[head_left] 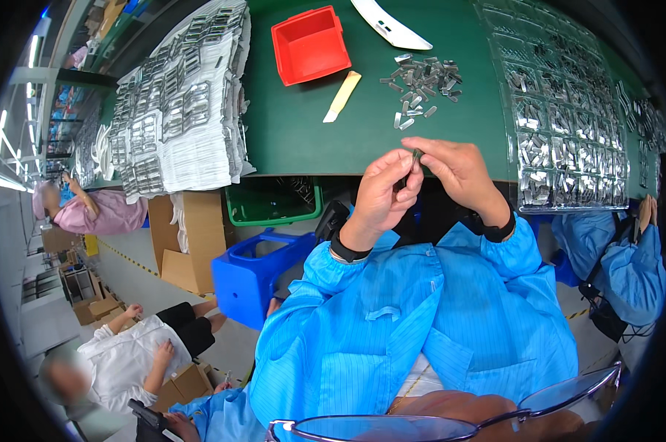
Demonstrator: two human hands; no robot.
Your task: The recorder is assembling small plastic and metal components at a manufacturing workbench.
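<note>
My left hand (386, 190) and my right hand (458, 173) meet in front of my chest at the near edge of the green table (311, 125). Together they pinch a small dark metal part (417, 155) between thumbs and fingertips. Both forearms wear blue coat sleeves with black wristbands. On the table just beyond the hands lies a loose pile of small silver metal parts (423, 85).
A red plastic bin (310, 44), a cream-coloured flat tool (342, 96) and a white curved piece (389, 26) lie on the table. Clear trays of metal parts (561, 110) fill the right; stacked trays (178, 110) the left. Green crate (274, 202), blue stool (255, 272), cardboard boxes, other people nearby.
</note>
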